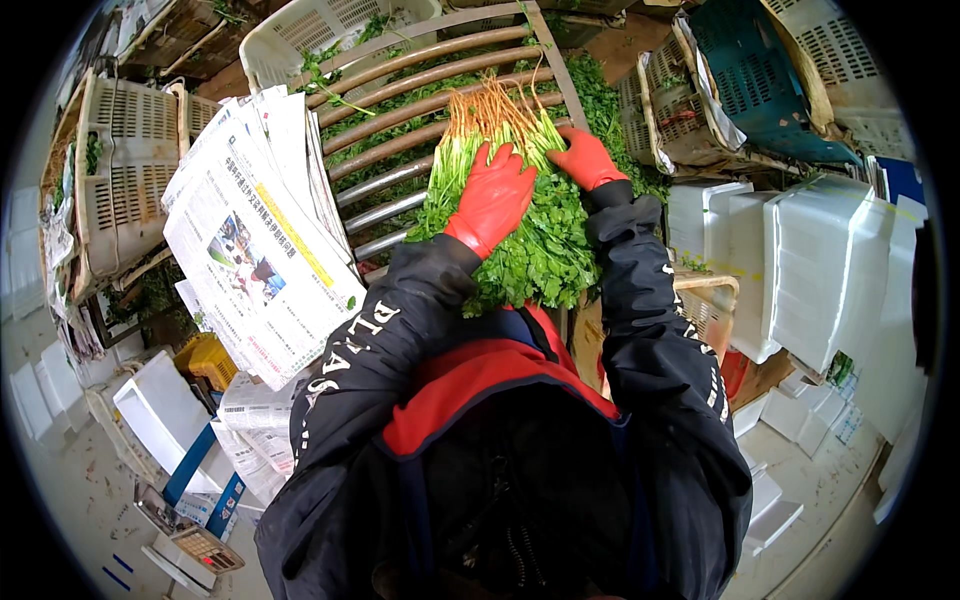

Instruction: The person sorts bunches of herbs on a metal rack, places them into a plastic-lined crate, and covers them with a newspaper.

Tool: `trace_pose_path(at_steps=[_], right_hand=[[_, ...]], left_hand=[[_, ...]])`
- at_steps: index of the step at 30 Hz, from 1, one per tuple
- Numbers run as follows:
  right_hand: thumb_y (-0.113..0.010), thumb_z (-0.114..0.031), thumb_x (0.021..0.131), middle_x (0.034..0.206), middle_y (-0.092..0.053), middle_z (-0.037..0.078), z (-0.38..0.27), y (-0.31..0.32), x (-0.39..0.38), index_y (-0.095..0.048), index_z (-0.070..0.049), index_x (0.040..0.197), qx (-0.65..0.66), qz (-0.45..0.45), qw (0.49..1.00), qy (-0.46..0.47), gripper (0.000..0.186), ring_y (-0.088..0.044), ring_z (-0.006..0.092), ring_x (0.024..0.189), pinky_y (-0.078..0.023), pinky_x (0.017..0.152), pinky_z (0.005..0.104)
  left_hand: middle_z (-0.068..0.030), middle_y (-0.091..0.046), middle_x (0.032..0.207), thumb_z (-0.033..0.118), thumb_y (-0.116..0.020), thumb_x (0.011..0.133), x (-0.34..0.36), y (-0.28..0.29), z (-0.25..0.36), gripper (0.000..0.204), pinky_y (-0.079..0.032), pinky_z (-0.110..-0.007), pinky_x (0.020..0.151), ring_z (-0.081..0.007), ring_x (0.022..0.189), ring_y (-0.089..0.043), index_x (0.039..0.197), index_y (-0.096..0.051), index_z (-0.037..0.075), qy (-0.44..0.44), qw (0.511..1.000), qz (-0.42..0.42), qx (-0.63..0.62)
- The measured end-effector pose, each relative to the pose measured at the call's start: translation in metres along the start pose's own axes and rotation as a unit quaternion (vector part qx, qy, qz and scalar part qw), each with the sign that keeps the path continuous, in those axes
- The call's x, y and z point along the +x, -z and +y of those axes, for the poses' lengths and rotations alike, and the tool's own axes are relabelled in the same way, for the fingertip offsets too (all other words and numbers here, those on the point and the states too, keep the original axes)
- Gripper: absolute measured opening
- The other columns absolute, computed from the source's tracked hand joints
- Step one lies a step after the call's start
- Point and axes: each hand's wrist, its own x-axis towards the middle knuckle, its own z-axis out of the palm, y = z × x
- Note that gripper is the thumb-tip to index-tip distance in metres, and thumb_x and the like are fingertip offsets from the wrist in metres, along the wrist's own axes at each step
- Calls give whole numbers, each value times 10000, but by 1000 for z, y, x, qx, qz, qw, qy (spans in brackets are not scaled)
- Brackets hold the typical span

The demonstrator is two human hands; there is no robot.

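Observation:
A broad bunch of celery-like leafy greens (pixel 545 255) lies on a slatted metal rack (pixel 385 175). Its thin brown roots point away from me, and its leaves spread close to my body. Both of my hands wear red rubber gloves. My left hand (pixel 495 197) rests on top of the pale stalks, its fingers laid along them and slightly bent. At the bunch's right edge, my right hand (pixel 583 160) has its fingers and thumb closed round the outer stalks near the roots. The undersides of both hands are hidden.
A stack of newspapers (pixel 250 240) lies left of the rack. Plastic crates stand around: a beige one (pixel 125 170) at left, a white one (pixel 290 35) behind, a teal one (pixel 755 75) at far right. White foam boxes (pixel 825 265) are piled on the right. Loose greens lie under the slats.

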Motion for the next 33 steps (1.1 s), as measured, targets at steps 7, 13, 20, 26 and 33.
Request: trace_pose_path(at_steps=[7,13,20,26,33], right_hand=[[-598,-264,760,999,-591,271,-37,-2,-7,-591,-10,1051,65,37,997,-31,387,-550,422,938,-446,816,438],[-687,-323,711,921,-652,173,-12,-6,20,-613,9,1048,252,-95,962,44,479,-620,282,832,-467,762,366],[-709,-379,714,944,-650,151,5,19,23,-606,45,1052,237,-150,959,25,552,-599,232,860,-456,782,338],[-660,-482,729,969,-640,216,-11,24,0,-601,5,1084,131,-137,982,-3,605,-602,363,912,-457,800,391],[-664,-484,702,954,-632,231,-26,-9,-7,-614,-19,1043,-14,-61,998,9,578,-576,410,911,-451,802,425]], left_hand=[[-88,-532,935,142,-568,800,-1,1,0,219,-293,-464,990,-293,1105,-459,1011,-581,81,5,1000,-6,2],[-88,-534,963,135,-571,798,-2,0,0,223,-290,-464,995,-290,1112,-459,1016,-581,86,-2,1000,20,-2],[-90,-533,987,141,-568,805,-5,0,-1,239,-282,-470,1007,-298,1127,-454,1038,-580,91,4,1000,23,-11],[-92,-535,975,157,-563,816,-4,4,0,228,-285,-466,1003,-303,1121,-457,1031,-591,86,13,1000,-4,-5],[-93,-541,929,143,-573,799,-6,5,-4,157,-302,-479,1000,-304,1103,-477,936,-592,68,-5,998,28,-56]])
